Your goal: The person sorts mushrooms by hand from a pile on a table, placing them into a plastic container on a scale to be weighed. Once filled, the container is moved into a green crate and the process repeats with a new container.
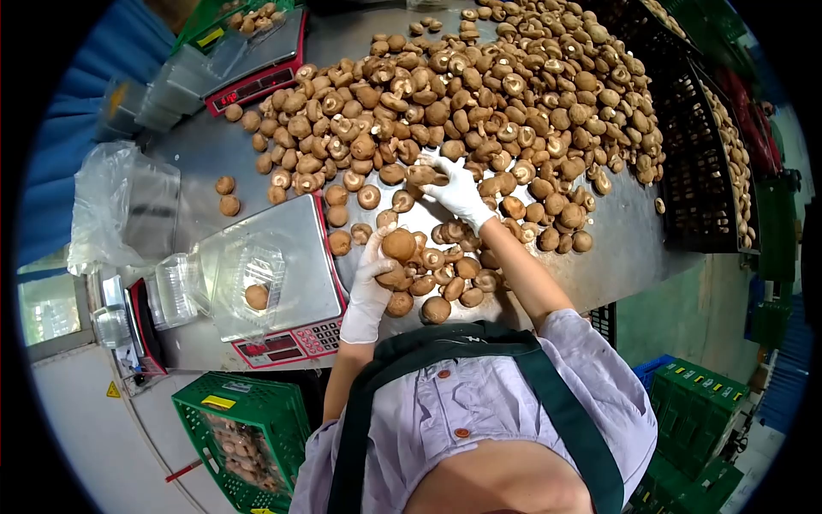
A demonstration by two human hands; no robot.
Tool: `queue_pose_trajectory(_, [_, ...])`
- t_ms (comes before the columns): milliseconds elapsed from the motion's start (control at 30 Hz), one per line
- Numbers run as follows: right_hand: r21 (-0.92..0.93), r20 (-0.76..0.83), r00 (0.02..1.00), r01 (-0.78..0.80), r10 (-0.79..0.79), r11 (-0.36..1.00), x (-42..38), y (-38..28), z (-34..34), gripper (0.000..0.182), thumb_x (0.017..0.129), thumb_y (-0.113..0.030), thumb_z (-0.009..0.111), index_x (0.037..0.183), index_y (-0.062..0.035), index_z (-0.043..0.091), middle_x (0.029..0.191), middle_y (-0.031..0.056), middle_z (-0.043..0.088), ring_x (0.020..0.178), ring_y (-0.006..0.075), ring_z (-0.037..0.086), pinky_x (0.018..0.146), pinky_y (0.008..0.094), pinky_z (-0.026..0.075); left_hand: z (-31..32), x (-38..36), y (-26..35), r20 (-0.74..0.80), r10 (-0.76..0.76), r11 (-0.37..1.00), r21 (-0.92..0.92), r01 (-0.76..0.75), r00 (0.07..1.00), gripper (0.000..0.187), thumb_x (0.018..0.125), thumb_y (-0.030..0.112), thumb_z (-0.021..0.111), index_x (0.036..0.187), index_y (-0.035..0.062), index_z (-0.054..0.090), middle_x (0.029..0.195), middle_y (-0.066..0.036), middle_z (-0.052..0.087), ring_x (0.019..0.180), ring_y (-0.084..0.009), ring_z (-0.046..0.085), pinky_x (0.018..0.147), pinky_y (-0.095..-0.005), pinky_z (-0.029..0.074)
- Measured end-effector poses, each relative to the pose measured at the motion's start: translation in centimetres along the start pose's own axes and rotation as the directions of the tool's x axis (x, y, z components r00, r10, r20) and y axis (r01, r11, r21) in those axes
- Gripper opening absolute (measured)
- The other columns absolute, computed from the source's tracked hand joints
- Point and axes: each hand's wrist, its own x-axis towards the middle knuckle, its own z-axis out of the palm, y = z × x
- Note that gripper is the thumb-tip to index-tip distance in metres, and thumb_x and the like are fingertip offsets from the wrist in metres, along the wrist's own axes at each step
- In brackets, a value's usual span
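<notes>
White gloves cover both of my hands. My left hand (pixel 371 287) is closed around brown shiitake mushrooms, with a large round cap (pixel 399 244) showing at its fingers. Further forward, at the near edge of the big heap, my right hand (pixel 456 190) grips another shiitake mushroom (pixel 423 176) between thumb and fingers. Loose shiitakes (pixel 437 309) lie on the metal table between my hands and my body. Left of my left hand, a clear plastic tray (pixel 272 267) with one mushroom (pixel 257 296) in it sits on a red-edged scale (pixel 318 295).
A large shiitake heap (pixel 514 81) spreads over the table (pixel 629 257). Black crates (pixel 698 163) of mushrooms stand at the right. A second scale (pixel 257 81) is at the back left, near a plastic bag (pixel 120 206). Below the table's left side is a green crate (pixel 244 390).
</notes>
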Motion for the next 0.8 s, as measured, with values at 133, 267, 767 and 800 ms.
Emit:
queue_pose_trajectory(133, [0.546, 0.083, 0.995, -0.088, 0.051, 0.833, -2.6, -1.2, -1.3, 0.045, 0.072, -0.007, 0.07, 0.114, -0.0019, 0.056, 0.111, 0.0066, 0.061, 0.1, 0.0151, 0.058, 0.087, 0.0285, 0.047, 0.3, 0.7, -0.7, -0.053, -0.085, 0.99, 0.106, 0.09, 0.995, 0.034, 0.081, 0.013, 0.051, 0.113, -0.0006, 0.052, 0.113, -0.011, 0.056, 0.105, -0.019, 0.054, 0.093, -0.0306, 0.041])
queue_pose_trajectory(267, [0.491, 0.151, 0.979, -0.195, 0.137, 0.849, -4.0, -2.5, -2.2, 0.045, 0.073, -0.009, 0.071, 0.115, -0.0026, 0.055, 0.106, 0.0077, 0.061, 0.098, 0.0156, 0.058, 0.083, 0.0306, 0.048, 1.1, 1.2, -1.1, -0.121, -0.103, 0.961, 0.242, 0.13, 0.987, 0.023, 0.089, 0.016, 0.052, 0.103, -0.0003, 0.059, 0.103, -0.007, 0.061, 0.098, -0.0142, 0.056, 0.09, -0.0269, 0.042])
queue_pose_trajectory(767, [-0.752, 0.182, 0.93, 0.342, -0.321, 0.564, 2.0, 3.7, -0.6, 0.048, 0.074, -0.023, 0.067, 0.117, -0.0064, 0.055, 0.099, 0.0179, 0.064, 0.088, 0.032, 0.062, 0.078, 0.039, 0.049, 0.0, -1.0, -0.2, -0.076, -0.14, 0.917, 0.367, 0.159, 0.987, 0.031, 0.086, 0.017, 0.056, 0.112, -0.0009, 0.057, 0.11, -0.008, 0.059, 0.107, -0.0154, 0.052, 0.095, -0.0272, 0.037])
queue_pose_trajectory(800, [-0.588, 0.109, 0.976, 0.217, -0.19, 0.779, 1.9, 3.1, -1.0, 0.049, 0.075, -0.022, 0.066, 0.12, -0.0055, 0.054, 0.103, 0.0163, 0.063, 0.085, 0.0312, 0.063, 0.078, 0.0355, 0.05, 0.1, -0.9, -0.1, -0.087, -0.135, 0.916, 0.369, 0.157, 0.987, 0.033, 0.087, 0.018, 0.056, 0.113, -0.001, 0.056, 0.112, -0.008, 0.058, 0.108, -0.0161, 0.051, 0.096, -0.0275, 0.036])
